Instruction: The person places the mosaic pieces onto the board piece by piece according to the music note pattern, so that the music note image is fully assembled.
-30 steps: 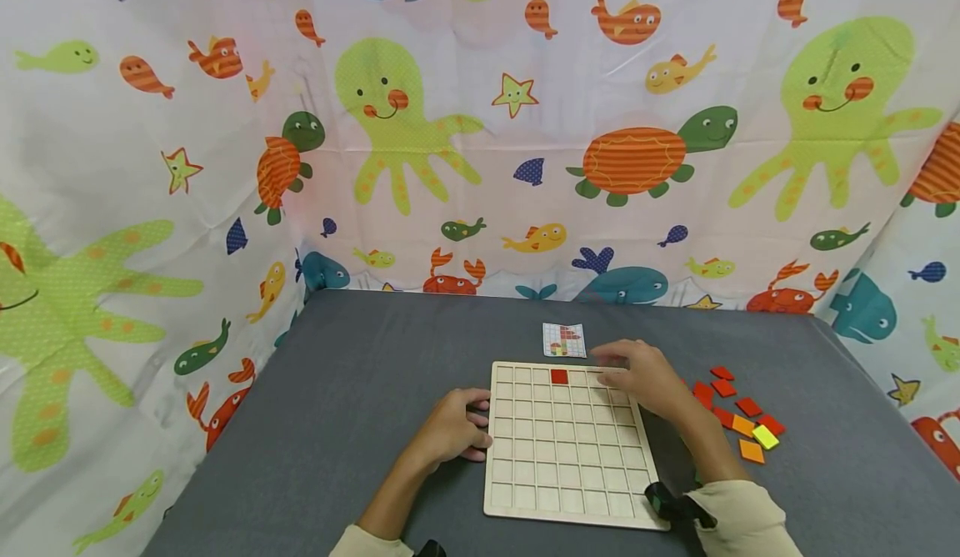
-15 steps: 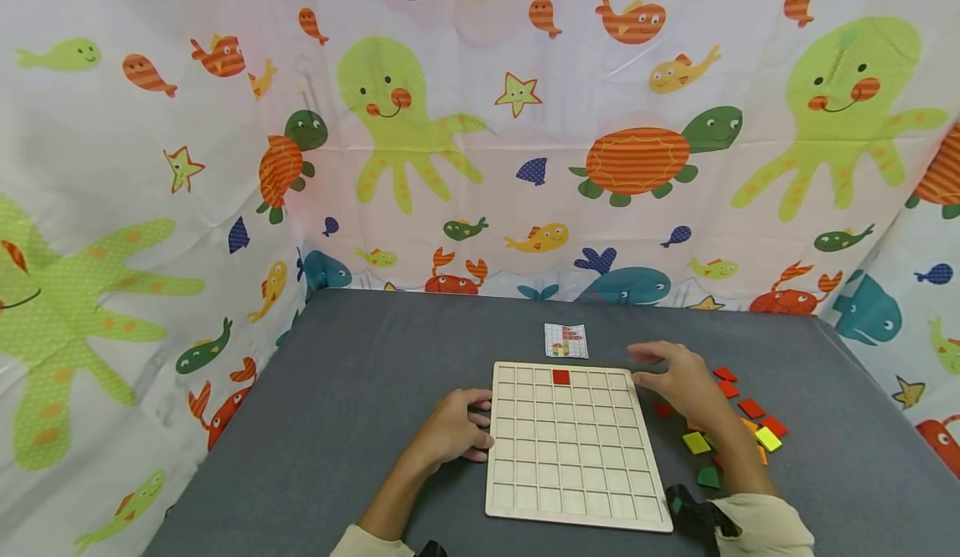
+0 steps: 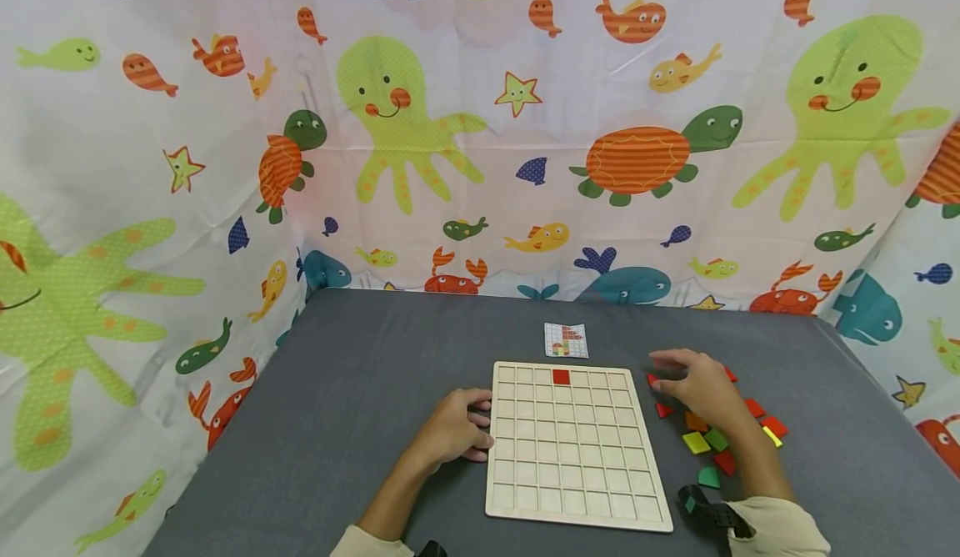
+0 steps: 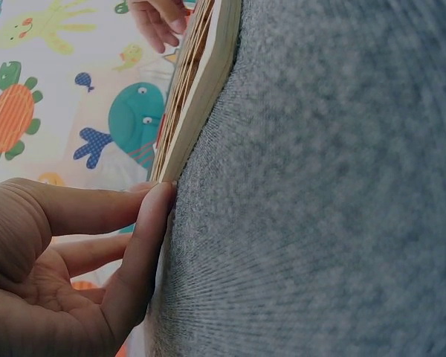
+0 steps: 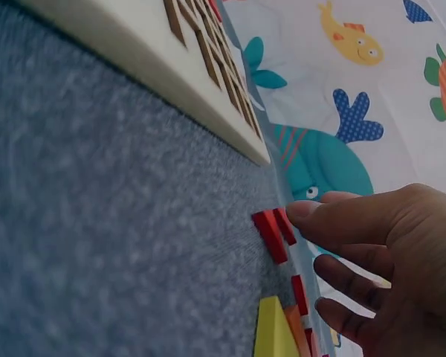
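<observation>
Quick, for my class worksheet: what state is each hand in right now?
Left hand: open, fingers touching the left edge of the board.
Right hand: open near the red tiles, apparently holding nothing.

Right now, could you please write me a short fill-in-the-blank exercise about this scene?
1. The tile lying on the wooden board is coloured ____.
2. The hand touching the board's edge is the ____ one.
3. In the head view, the loose tiles lie to the ____ of the board.
4. The printed card lies on a table coloured ____.

Missing words: red; left; right; grey.
</observation>
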A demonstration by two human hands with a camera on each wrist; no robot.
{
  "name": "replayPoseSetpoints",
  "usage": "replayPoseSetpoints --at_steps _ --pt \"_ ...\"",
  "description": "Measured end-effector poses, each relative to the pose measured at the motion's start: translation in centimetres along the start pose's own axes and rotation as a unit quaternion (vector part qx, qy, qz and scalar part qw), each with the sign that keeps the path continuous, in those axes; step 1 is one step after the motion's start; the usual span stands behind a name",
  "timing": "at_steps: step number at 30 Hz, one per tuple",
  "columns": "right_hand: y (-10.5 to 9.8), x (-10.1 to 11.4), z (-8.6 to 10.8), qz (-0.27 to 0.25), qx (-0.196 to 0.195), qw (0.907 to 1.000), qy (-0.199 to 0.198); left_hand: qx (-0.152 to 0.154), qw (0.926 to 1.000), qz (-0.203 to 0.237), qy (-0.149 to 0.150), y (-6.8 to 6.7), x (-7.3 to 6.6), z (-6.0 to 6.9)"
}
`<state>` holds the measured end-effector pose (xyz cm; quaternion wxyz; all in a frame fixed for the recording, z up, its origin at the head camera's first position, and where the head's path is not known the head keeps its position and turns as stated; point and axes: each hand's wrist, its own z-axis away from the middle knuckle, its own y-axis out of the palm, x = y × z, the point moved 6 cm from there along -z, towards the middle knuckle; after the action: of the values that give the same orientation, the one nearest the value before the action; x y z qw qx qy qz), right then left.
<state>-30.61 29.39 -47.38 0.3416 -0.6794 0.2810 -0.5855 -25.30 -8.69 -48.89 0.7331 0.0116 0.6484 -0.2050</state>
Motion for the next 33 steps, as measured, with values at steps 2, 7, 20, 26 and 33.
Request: replayPoseSetpoints --at_steps 2,7,20,26,33 --pt "0.01 -0.24 0.04 -0.003 0.007 1.0 0.005 0.0 1.0 -0.001 -0.001 0.02 0.0 0.01" --pt "0.28 -0.42 -0.03 -0.012 0.011 0.9999 0.004 0.001 1.0 -0.001 0.0 -0.06 -0.08 0.1" --pt "0.61 -0.49 -0.37 0.02 0.002 0.9996 -0.018 -0.002 1.0 -0.004 0.003 -0.08 -0.05 0.08" --pt "0.61 -0.16 -0.37 0.036 -0.001 0.999 -0.027 -0.003 1.0 -0.003 0.001 -0.1 0.03 0.03" --pt "0.63 0.09 -0.3 0.037 -0.001 0.9989 -0.028 0.001 1.0 -0.002 0.005 -0.11 -0.07 0.12"
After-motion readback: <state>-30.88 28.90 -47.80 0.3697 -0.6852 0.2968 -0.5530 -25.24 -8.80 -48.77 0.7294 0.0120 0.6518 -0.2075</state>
